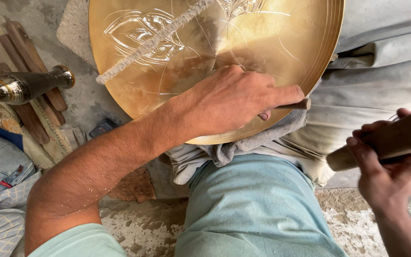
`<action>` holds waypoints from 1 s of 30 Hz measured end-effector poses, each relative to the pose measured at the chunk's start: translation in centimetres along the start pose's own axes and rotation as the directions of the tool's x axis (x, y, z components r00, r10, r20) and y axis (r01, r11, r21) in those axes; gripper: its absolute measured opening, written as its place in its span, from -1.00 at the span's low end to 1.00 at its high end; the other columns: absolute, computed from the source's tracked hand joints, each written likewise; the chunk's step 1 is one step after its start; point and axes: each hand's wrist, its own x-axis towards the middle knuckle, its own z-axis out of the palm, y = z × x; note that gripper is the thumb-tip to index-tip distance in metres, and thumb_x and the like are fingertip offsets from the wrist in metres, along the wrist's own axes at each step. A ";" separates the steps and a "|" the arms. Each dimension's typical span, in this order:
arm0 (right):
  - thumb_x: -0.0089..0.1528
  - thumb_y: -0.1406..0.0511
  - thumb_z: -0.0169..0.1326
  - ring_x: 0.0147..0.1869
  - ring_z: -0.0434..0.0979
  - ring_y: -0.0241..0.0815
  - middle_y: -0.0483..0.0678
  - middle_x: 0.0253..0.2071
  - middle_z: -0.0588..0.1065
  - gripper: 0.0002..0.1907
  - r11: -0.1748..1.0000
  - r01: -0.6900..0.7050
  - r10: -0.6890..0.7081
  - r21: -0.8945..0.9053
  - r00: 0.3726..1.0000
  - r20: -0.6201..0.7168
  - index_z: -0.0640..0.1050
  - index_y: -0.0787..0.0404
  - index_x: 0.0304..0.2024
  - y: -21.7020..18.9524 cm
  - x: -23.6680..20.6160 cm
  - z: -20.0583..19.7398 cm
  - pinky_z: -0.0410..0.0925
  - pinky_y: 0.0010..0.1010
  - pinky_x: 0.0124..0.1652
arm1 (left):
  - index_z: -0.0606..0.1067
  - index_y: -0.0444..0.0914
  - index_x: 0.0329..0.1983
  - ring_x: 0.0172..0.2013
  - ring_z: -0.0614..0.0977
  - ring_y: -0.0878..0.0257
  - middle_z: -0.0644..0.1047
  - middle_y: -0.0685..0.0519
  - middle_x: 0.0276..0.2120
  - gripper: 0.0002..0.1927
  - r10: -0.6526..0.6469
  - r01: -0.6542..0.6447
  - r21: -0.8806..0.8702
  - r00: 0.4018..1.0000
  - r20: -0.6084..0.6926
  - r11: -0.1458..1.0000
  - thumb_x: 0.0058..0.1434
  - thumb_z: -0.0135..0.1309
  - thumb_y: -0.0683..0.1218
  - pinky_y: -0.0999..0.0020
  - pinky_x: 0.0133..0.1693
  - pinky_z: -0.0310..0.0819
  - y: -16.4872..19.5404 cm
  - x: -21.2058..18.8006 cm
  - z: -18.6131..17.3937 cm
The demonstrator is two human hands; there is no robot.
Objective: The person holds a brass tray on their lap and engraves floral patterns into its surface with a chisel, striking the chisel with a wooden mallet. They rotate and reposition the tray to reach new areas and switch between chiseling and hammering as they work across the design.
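- The brass plate (272, 43) rests on the person's lap over a grey cloth (243, 145), partly engraved (leaf motifs).
- Right hand (391, 166) is clenched around a wooden mallet (391, 138), raised beside it.
- Left hand (236, 97) pinches a chisel (297, 105) at the rim: engraving is under way; the next strike needs a steady, aimed tap.

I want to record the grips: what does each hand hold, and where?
Left hand pinches a thin chisel near its upper end, on the brass plate. Right hand grips a wooden mallet around its handle.
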 end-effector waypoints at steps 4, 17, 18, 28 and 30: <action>0.18 0.51 0.25 -0.03 0.61 0.03 0.21 -0.11 0.52 -0.39 0.674 0.373 -0.338 -0.637 0.923 0.182 0.29 0.38 0.22 -1.3 1.2 1.4 0.52 -0.18 -0.07 | 0.43 -0.06 0.17 -0.34 0.72 0.03 0.58 0.01 -0.41 -0.60 -0.026 0.019 0.118 0.998 0.055 0.993 0.27 0.02 -0.24 0.12 -0.31 0.65 0.2 -0.2 0.6; 0.17 0.60 0.07 -0.19 0.54 0.08 0.23 -0.17 0.48 -0.46 0.354 0.579 -0.360 -0.735 0.809 0.464 0.44 0.40 0.23 -7.2 6.0 1.6 0.49 -0.16 -0.13 | 0.37 -0.14 0.21 -0.25 0.74 0.21 0.63 0.04 -0.18 -0.60 -0.228 0.192 -0.155 0.937 -0.266 0.969 0.33 0.14 -0.19 0.36 -0.31 0.69 0.7 -2.7 2.1; 0.17 0.62 0.06 -0.18 0.54 0.08 0.23 -0.17 0.48 -0.46 0.355 0.579 -0.347 -0.734 0.810 0.472 0.45 0.41 0.23 -7.6 6.4 1.7 0.48 -0.18 -0.13 | 0.37 -0.13 0.20 -0.26 0.74 0.20 0.63 0.04 -0.18 -0.59 -0.257 0.218 -0.160 0.922 -0.289 0.963 0.32 0.16 -0.17 0.35 -0.32 0.68 0.8 -2.9 2.2; 0.11 0.65 0.03 -0.22 0.53 0.09 0.23 -0.17 0.46 -0.48 0.328 0.687 -0.317 -0.649 0.727 0.609 0.45 0.48 0.16 -12.2 9.8 3.1 0.41 -0.19 -0.23 | 0.39 -0.06 0.23 -0.14 0.69 0.02 0.61 0.02 -0.12 -0.57 -0.477 0.414 -0.242 0.703 -0.528 0.878 0.33 0.22 -0.09 0.11 -0.18 0.57 3.1 -4.2 3.7; 0.15 0.68 0.02 -0.25 0.53 0.06 0.24 -0.17 0.46 -0.49 0.408 0.676 -0.305 -0.614 0.734 0.606 0.42 0.51 0.18 -13.4 10.3 4.0 0.39 -0.19 -0.30 | 0.38 -0.11 0.23 -0.12 0.69 0.01 0.61 0.00 -0.07 -0.58 -0.504 0.410 -0.295 0.665 -0.551 0.863 0.34 0.20 -0.09 0.14 -0.18 0.57 3.4 -4.5 4.1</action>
